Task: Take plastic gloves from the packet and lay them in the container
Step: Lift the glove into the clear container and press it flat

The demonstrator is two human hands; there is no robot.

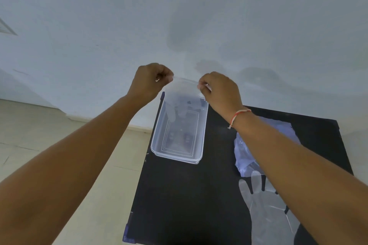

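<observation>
the left hand [152, 79] and right hand [216, 88] each pinch a top corner of one thin clear plastic glove [182, 97], hanging over the far end of the one clear rectangular plastic container [159, 151]. so light, it may drift or drape over the rim. one more glove [266, 203] and one crumpled packet [244, 155] lie on the black desk [179, 205].

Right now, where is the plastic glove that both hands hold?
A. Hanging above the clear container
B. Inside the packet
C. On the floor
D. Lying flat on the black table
A: the left hand and the right hand pinch the top edge of the held glove, and it hangs down over the far end of the clear container.
</observation>
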